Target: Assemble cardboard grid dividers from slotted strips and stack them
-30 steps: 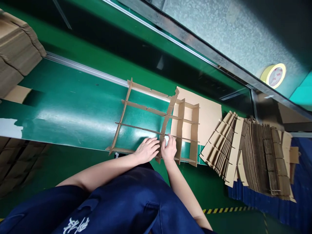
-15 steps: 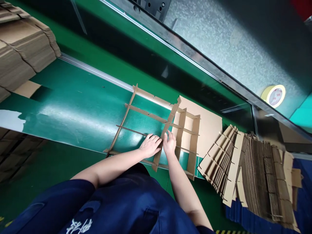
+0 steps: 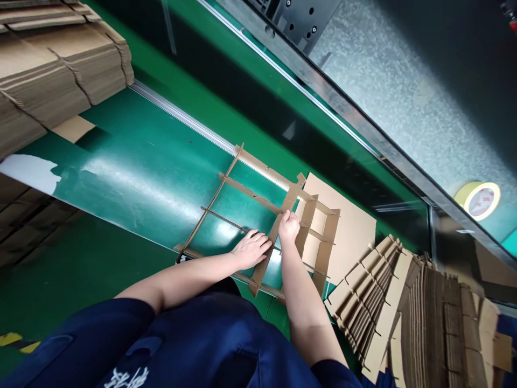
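Note:
A cardboard divider grid (image 3: 222, 186) of interlocked slotted strips stands on the green bench. One of its cross strips (image 3: 262, 269) runs between my two hands. My left hand (image 3: 252, 249) rests against the left side of this strip, fingers stretched out and slightly apart, thumb hidden. Farther up the same strip, my right hand (image 3: 289, 227) is closed at its upper edge, fingers curled in. The right part of the grid has two more cross strips (image 3: 326, 245) set close together, over a flat cardboard sheet (image 3: 355, 215).
Bundled cardboard (image 3: 97, 75) is stacked at the upper left of the green bench (image 3: 133, 156). Slotted strips (image 3: 375, 291) lie fanned in a pile at the right. A yellow tape roll (image 3: 477, 200) sits on the metal surface behind a raised rail (image 3: 343, 97).
My right hand has gone from loosely curled fingers to a closed grip, slightly farther up the strip. My left hand stays against the strip. The whole view has shifted and turned slightly.

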Available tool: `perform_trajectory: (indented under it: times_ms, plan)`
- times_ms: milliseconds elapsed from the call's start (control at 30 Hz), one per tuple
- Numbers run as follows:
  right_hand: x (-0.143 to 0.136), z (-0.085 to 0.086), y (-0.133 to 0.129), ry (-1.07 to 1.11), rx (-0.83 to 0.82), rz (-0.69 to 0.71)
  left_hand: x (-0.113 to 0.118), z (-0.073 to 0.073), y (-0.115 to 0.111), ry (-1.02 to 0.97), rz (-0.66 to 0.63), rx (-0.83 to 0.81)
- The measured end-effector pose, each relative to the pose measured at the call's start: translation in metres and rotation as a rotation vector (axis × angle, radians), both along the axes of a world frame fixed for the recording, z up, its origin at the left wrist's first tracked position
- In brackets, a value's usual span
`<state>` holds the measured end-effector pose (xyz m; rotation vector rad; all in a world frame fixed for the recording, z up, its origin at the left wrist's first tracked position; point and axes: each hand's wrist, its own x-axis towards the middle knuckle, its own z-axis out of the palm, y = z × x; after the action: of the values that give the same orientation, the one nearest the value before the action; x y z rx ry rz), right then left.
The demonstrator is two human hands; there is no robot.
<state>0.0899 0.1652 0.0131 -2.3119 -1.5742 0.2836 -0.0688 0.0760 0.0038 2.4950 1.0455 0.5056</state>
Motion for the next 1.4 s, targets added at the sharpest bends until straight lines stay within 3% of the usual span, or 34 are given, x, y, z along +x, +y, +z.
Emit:
perform_trajectory:
  times_ms: [267, 600, 767, 933, 1067, 1200, 1400]
  plan:
    - [0.006, 0.007, 0.006, 0.055, -0.103, 0.001, 0.001, 0.0, 0.0, 0.006, 0.019, 0.031]
    - [0.031, 0.017, 0.021, 0.329, -0.218, 0.04, 0.001, -0.001, -0.003, 0.021, 0.02, 0.009]
    - [0.032, 0.012, 0.017, 0.387, -0.191, 0.034, 0.008, 0.016, 0.006, -0.026, 0.093, -0.159]
    - [0.029, 0.007, 0.01, 0.398, -0.104, 0.028, 0.035, 0.037, 0.054, -0.001, 0.234, -0.454]
    - [0.027, 0.005, 0.009, 0.42, -0.072, 0.004, 0.056, 0.03, 0.08, 0.074, 0.272, -0.615]
    - [0.026, 0.004, 0.005, 0.445, -0.082, -0.011, 0.06, 0.019, 0.075, 0.114, 0.269, -0.662]
    - [0.025, 0.006, 0.004, 0.399, -0.07, 0.011, 0.064, 0.019, 0.073, 0.168, 0.287, -0.648]
